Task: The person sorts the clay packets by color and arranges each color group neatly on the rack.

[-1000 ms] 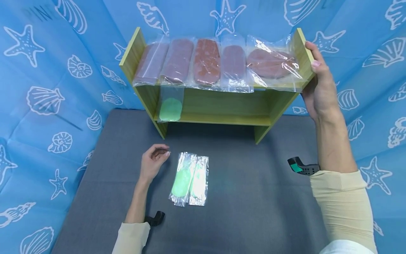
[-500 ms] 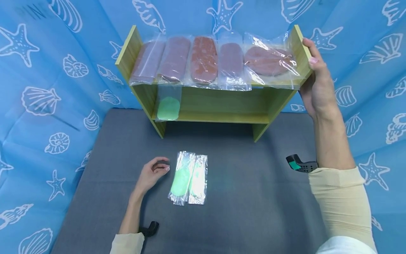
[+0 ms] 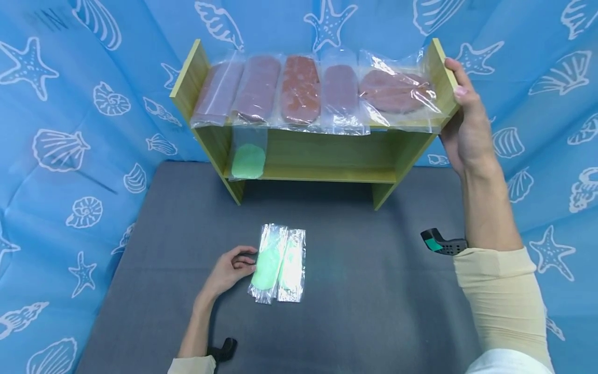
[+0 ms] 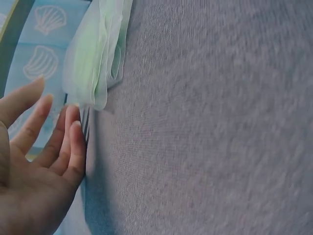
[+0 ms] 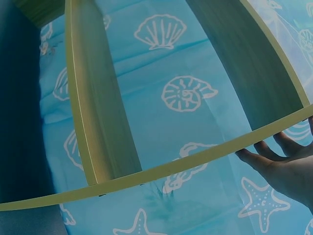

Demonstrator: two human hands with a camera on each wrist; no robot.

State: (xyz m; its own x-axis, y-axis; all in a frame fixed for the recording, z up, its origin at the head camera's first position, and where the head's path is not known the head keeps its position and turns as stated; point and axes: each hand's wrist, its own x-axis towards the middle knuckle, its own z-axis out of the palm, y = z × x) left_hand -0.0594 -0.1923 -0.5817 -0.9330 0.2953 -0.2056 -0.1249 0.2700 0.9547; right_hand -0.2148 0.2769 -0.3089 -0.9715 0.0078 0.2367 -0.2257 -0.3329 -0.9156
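Observation:
Two small stacks of clear bags with green ovals inside, a left stack [image 3: 266, 265] and a right stack [image 3: 291, 265], lie on the dark grey table. My left hand [image 3: 229, 272] is just beside the left stack, its fingers loosely bent; in the left wrist view the fingertips [image 4: 72, 110] come close to the bags [image 4: 93, 58], with nothing held. My right hand [image 3: 472, 119] rests against the outer right side of a wooden shelf [image 3: 327, 174]. Seen from the right wrist, its fingers [image 5: 257, 159] touch the side panel [image 5: 215, 155].
Several bagged reddish-brown flat pieces [image 3: 302, 91] fill the shelf's upper level. One bagged green oval [image 3: 248, 161] hangs or leans at the left of the lower level. A blue curtain [image 3: 60, 187] with white sea shells surrounds the grey table [image 3: 364, 291].
My left hand has come down and then right, to the left edge of the green bags. My right hand stays against the shelf. The camera view has shifted slightly.

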